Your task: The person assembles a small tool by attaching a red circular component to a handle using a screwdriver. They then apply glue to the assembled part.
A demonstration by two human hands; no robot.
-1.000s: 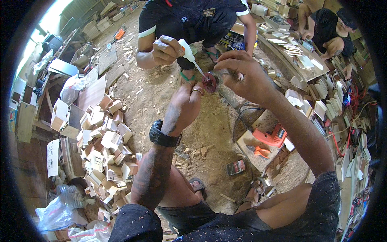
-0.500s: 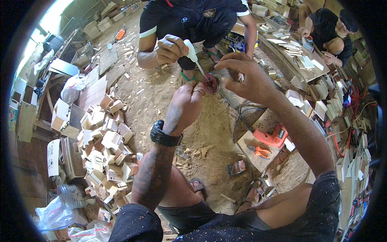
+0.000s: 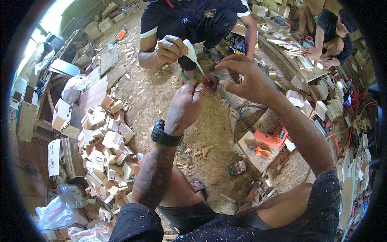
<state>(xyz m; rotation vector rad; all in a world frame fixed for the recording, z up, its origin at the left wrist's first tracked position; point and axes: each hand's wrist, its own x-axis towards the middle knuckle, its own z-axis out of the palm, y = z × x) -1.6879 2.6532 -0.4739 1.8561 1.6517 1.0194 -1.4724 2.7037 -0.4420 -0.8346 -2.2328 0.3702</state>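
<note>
My left hand [image 3: 186,101] pinches the left edge of a small dark-red disc [image 3: 210,83], held up in front of me. I cannot make out what kind of disc it is. To its right, my right hand [image 3: 249,79] is open, with fingers curved and apart and the thumb tip close to the disc's rim; whether they touch I cannot tell. A person squatting opposite holds a tilted white squeeze bottle [image 3: 190,50] in one hand [image 3: 171,49], and its thin nozzle reaches down to the disc.
An orange power tool [image 3: 272,136] and orange-handled pliers [image 3: 259,152] lie on a board to the right. Wooden box pieces [image 3: 105,147] are heaped at left. Another person [image 3: 326,36] works at a low board [image 3: 278,50] of wood strips, far right.
My right thumb has moved closer to the disc, which has tilted slightly. At far right, the other person's hands have shifted down onto the board.
</note>
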